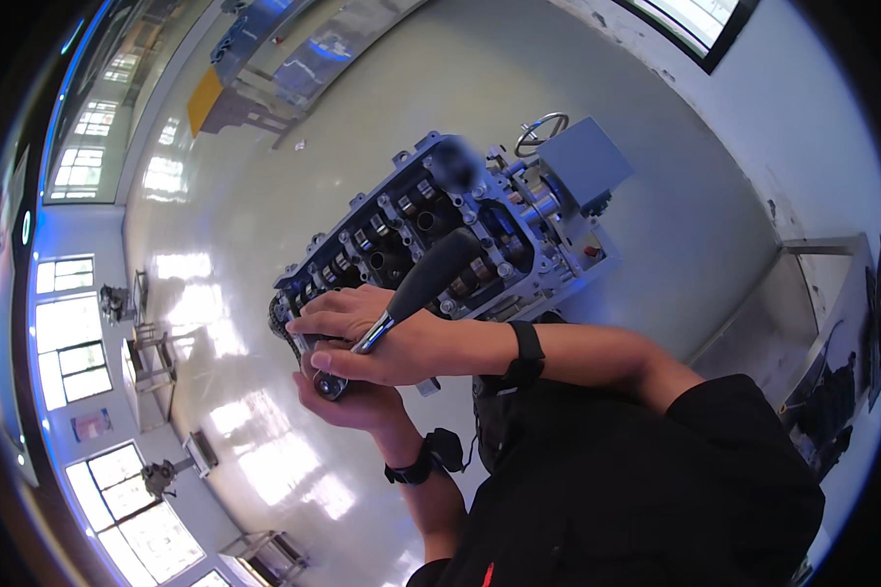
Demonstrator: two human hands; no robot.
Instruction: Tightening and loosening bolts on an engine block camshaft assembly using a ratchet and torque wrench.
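A ratchet wrench (423, 286) with a black grip and shiny metal shaft lies slantwise across the back of my right hand. My left hand (362, 405) is curled around the wrench's head from below, its fingers partly hidden. Reaching in from the right, my right hand (387, 344) has its thumb beside the wrench head and its fingers bent over the near left end of an engine cylinder head (362, 220). Something greyish shows between that thumb and the fingers, too covered to name. Camshafts sit in the cylinder head, and a chain (286, 331) shows beside my right fingertips.
The cylinder head is fixed to a stand with a grey box (584, 164) and a handwheel (542, 134) at its far right. A metal bench (768, 308) stands on the right. Along the left wall are work tables (149, 364) and engine parts (160, 476).
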